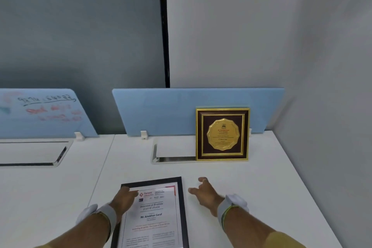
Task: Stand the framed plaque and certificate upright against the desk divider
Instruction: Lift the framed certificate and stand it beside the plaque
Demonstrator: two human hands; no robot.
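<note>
A white desk (231,177) meets a grey wall, with blue dividers (171,110) along its back edge. At the front edge the left hand (123,197) rests spread on the flat certificate (157,215). The right hand (205,191) hovers open beside it. The plaque (222,134) stands against the divider, back right.

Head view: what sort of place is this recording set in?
Most likely an office workstation: white desk with blue divider panels, a cable cut-out, and a gold-framed plaque standing against the divider.
</note>
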